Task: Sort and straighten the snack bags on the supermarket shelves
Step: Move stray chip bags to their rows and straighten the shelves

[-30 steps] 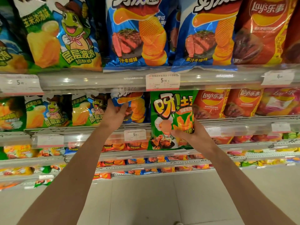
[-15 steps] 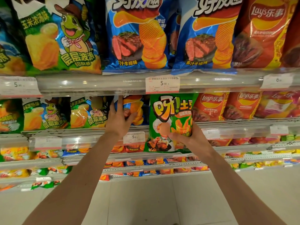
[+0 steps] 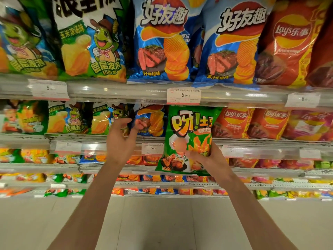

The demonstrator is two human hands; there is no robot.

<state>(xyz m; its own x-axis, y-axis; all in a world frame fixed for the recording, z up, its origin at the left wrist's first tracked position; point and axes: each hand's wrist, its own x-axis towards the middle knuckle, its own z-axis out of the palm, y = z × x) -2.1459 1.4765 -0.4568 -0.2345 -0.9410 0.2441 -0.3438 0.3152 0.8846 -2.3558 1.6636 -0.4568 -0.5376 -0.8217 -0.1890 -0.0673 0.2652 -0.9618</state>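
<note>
Supermarket shelves (image 3: 126,91) — green snack bag (image 3: 187,139) gripped by right hand (image 3: 207,156), left hand (image 3: 120,139) apart

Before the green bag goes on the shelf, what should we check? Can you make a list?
1. Right hand grips the green bag: ok.
2. Bag upright, front facing out: ok.
3. Left hand has parted the turtle bag and blue bag: cannot tell.
4. Open slot on that shelf: cannot tell.
5. Matching green bags in that row: not ok, none seen.
</note>
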